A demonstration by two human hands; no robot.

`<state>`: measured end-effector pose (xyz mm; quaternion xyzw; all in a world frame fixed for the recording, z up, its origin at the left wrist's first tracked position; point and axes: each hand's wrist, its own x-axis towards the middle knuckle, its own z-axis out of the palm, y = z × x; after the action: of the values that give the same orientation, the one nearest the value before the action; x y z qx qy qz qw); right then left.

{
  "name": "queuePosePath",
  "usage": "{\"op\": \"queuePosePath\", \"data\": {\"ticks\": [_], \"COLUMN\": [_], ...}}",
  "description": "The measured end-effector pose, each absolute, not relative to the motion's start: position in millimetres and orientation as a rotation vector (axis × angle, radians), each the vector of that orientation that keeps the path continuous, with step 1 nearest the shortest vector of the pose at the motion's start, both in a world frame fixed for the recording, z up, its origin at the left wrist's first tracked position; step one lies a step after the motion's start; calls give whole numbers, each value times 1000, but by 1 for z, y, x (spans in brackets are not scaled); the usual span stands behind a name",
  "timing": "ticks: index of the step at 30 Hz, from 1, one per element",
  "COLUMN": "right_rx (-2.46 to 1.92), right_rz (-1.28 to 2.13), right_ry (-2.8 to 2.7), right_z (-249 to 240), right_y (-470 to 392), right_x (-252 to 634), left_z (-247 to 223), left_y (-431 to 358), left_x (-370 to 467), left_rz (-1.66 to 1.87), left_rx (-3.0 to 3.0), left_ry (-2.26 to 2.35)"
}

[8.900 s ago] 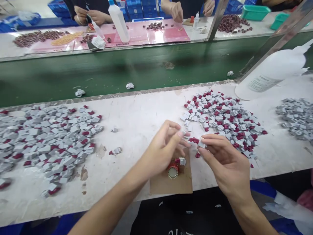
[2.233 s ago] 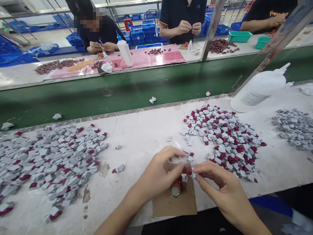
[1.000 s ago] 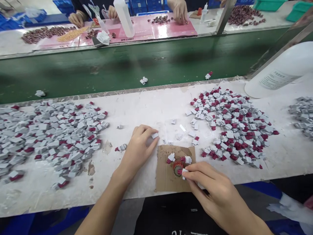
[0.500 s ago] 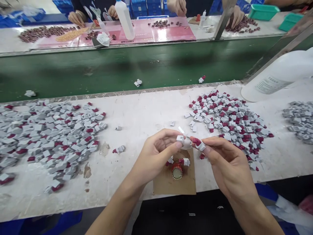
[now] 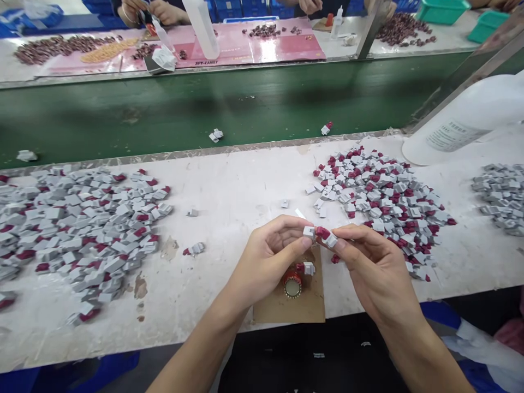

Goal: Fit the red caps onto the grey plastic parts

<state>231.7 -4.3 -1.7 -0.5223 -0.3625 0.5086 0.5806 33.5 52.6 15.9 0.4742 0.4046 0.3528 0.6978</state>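
Between thumb and fingers my left hand (image 5: 275, 256) pinches a small light-grey plastic block (image 5: 309, 233). My right hand (image 5: 370, 262) grips a maroon-and-grey plastic piece (image 5: 326, 236), its maroon end pointing left against the grey block. The two parts meet, though how deeply they fit I cannot tell. Under the hands lies a brown cardboard square (image 5: 286, 311). On it sit a red bottle cap (image 5: 292, 286), open side up, and another maroon-and-grey piece (image 5: 306, 268).
A large pile of grey-and-maroon pieces (image 5: 102, 224) spreads at left, another pile (image 5: 380, 196) at right. Grey blocks (image 5: 503, 196) lie far right near a big white bottle (image 5: 450, 120). Beyond the green belt (image 5: 164, 103), other people's hands (image 5: 164, 11) work at a second table.
My hands have come together: the maroon end of the right-hand piece, apart from the grey block before, now touches it. The view has shifted slightly.
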Motion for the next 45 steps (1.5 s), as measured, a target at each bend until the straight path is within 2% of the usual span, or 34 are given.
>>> {"op": "queuePosePath", "data": {"ticks": [11, 18, 20, 22, 25, 29, 33, 38, 45], "right_rx": [-1286, -1354, -1504, -1724, -1883, -2044, -2042, -1843, -1511], "right_rz": [1233, 1352, 1228, 945, 675, 531, 551, 664, 1028], "right_ry": [-1072, -1311, -1475, -1570, -1537, -1445, -1431, -1457, -1476], "right_z": [10, 21, 23, 24, 20, 6, -4, 6, 26], "right_y": [2, 40, 69, 111, 185, 265, 300, 282, 152], "right_x": [242, 250, 250, 248, 245, 235, 224, 225, 246], "left_z": [16, 20, 17, 13, 6, -3, -13, -22, -29], "left_y": [49, 70, 85, 106, 145, 206, 259, 295, 313], "left_x": [34, 30, 29, 30, 35, 50, 67, 86, 82], "left_rz": [719, 667, 684, 775, 895, 952, 946, 892, 807], "left_rx": [1225, 1524, 1580, 1584, 1558, 1560, 1529, 1543, 1636], "left_ry": [894, 1003, 1084, 1183, 1320, 1484, 1663, 1780, 1927]}}
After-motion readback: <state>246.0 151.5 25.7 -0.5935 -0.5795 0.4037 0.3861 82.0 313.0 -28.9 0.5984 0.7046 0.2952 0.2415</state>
